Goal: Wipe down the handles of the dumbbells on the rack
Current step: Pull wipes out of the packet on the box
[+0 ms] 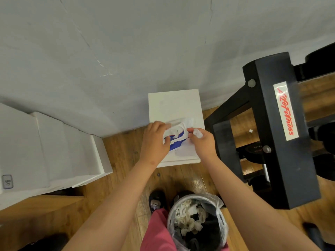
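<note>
The right hand [203, 144] pinches a small white wipe [198, 133] between its thumb and fingers; the wipe is scrunched up and sits right at the mouth of the pack of wipes [177, 142]. The left hand [154, 140] curls around the other side of that pack and holds it; the pack is blue and white, and its white lid stands open between the two hands. The pack rests on a white box [174, 104] just under the hands, and the box stands on the wood floor [123, 160] against the grey wall [108, 51]. On the right-hand side of the grip is the black rack [272, 124] with a white sticker and red writing; it is close by but not touching the hands. Low down in the rack, past the right wrist, sits a black dumbbell [253, 150]; its handle is too dark to see well. Nearer to me than the hands, by the person's pink trouser leg [157, 230] and dark shoe [156, 200], is a bin [195, 196] with a plastic bag in it, full of crumpled white wipes. Far off on the left-hand side are white blocks [54, 151] like steps.
</note>
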`<state>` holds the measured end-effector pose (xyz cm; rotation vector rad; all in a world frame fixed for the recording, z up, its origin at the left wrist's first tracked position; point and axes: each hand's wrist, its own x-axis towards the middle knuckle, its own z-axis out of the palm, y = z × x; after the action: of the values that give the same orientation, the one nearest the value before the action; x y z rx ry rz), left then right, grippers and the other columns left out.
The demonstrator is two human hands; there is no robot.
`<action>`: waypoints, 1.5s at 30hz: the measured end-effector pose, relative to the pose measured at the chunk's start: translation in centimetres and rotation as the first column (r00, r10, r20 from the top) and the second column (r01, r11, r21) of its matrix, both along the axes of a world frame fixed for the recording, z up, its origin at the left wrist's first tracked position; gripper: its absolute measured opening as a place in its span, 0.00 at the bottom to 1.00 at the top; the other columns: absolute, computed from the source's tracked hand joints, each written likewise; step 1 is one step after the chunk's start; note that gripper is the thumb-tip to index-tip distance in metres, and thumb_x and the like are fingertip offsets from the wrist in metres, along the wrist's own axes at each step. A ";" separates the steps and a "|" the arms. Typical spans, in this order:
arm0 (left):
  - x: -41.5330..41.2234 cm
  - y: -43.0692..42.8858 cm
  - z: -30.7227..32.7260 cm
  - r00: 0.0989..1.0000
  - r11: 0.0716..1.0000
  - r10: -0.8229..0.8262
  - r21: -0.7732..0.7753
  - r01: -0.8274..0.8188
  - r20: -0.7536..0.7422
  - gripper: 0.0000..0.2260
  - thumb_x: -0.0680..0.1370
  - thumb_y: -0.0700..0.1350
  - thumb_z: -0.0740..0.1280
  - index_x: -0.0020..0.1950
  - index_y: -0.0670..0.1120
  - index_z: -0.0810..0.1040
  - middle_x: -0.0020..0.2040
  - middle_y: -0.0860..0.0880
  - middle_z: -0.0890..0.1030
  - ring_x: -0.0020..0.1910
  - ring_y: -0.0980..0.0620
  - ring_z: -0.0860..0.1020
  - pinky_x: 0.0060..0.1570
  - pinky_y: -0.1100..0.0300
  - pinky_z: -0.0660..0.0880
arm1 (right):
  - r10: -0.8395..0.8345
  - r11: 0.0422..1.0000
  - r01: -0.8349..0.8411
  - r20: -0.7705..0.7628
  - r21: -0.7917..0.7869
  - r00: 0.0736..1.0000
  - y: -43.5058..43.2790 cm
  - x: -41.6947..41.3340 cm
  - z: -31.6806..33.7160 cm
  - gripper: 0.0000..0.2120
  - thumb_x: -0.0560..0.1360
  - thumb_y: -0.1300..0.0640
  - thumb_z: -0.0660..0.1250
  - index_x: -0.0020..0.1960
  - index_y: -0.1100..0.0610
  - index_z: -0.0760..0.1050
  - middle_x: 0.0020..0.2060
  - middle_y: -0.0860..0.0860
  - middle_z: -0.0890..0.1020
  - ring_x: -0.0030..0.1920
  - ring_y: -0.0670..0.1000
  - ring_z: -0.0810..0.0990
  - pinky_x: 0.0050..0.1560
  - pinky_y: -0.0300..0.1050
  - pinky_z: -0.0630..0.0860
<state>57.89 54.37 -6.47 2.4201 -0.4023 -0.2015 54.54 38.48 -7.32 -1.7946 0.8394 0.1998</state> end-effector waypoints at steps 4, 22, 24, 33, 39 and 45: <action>-2.3 0.2 -1.6 0.982 0.978 -0.180 0.094 0.184 -0.056 0.20 0.79 0.42 0.67 0.71 0.45 0.73 0.66 0.47 0.73 0.66 0.49 0.69 0.65 0.52 0.71 | 0.003 1.000 -0.003 0.024 0.015 1.000 -0.1 -0.3 0.1 0.11 0.81 0.58 0.62 0.58 0.59 0.80 0.58 0.57 0.81 0.56 0.55 0.79 0.62 0.53 0.77; -2.6 -2.7 -2.4 0.939 0.795 -0.308 0.503 0.341 -0.149 0.33 0.82 0.43 0.62 0.80 0.45 0.46 0.80 0.46 0.49 0.79 0.45 0.47 0.76 0.51 0.54 | 0.179 0.967 -0.185 -0.048 -0.177 0.983 0.4 -0.4 1.5 0.15 0.82 0.57 0.60 0.65 0.61 0.74 0.61 0.58 0.79 0.60 0.54 0.78 0.62 0.43 0.72; -1.8 -3.0 -1.8 0.932 0.795 -0.316 0.487 0.361 -0.176 0.32 0.82 0.45 0.63 0.80 0.45 0.48 0.79 0.46 0.51 0.79 0.45 0.49 0.74 0.52 0.59 | 0.154 0.967 -0.159 -0.040 -0.200 0.987 -0.5 -0.4 2.4 0.15 0.82 0.57 0.59 0.65 0.62 0.73 0.61 0.58 0.79 0.60 0.55 0.78 0.61 0.45 0.73; -3.2 -2.9 2.4 0.967 0.862 -0.239 0.440 0.251 -0.085 0.21 0.83 0.49 0.59 0.75 0.47 0.63 0.74 0.49 0.68 0.72 0.51 0.65 0.69 0.57 0.66 | 0.134 0.943 -0.162 -0.112 -0.292 0.985 -3.2 -1.7 5.1 0.16 0.81 0.46 0.61 0.62 0.56 0.75 0.56 0.54 0.81 0.55 0.52 0.80 0.52 0.45 0.78; -6.7 -3.5 6.6 0.988 0.888 -0.135 0.434 0.152 -0.069 0.16 0.83 0.50 0.58 0.70 0.48 0.69 0.67 0.49 0.75 0.65 0.52 0.74 0.58 0.59 0.74 | 0.334 0.865 -0.346 -0.097 -0.363 0.938 -4.8 -4.5 9.1 0.20 0.80 0.44 0.60 0.66 0.55 0.73 0.60 0.53 0.80 0.59 0.54 0.79 0.57 0.48 0.77; -12.6 -5.5 10.2 0.997 0.878 -0.054 0.472 0.077 -0.063 0.13 0.83 0.49 0.58 0.66 0.47 0.72 0.65 0.48 0.77 0.63 0.49 0.76 0.58 0.56 0.75 | 0.508 0.788 -0.509 -0.102 -0.345 0.855 -8.1 -8.7 11.8 0.11 0.81 0.51 0.60 0.56 0.55 0.76 0.52 0.53 0.81 0.50 0.51 0.80 0.54 0.45 0.78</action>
<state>45.30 48.91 3.72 2.8784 -0.4559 -0.4314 45.79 30.42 4.43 -2.3530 0.3818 0.4207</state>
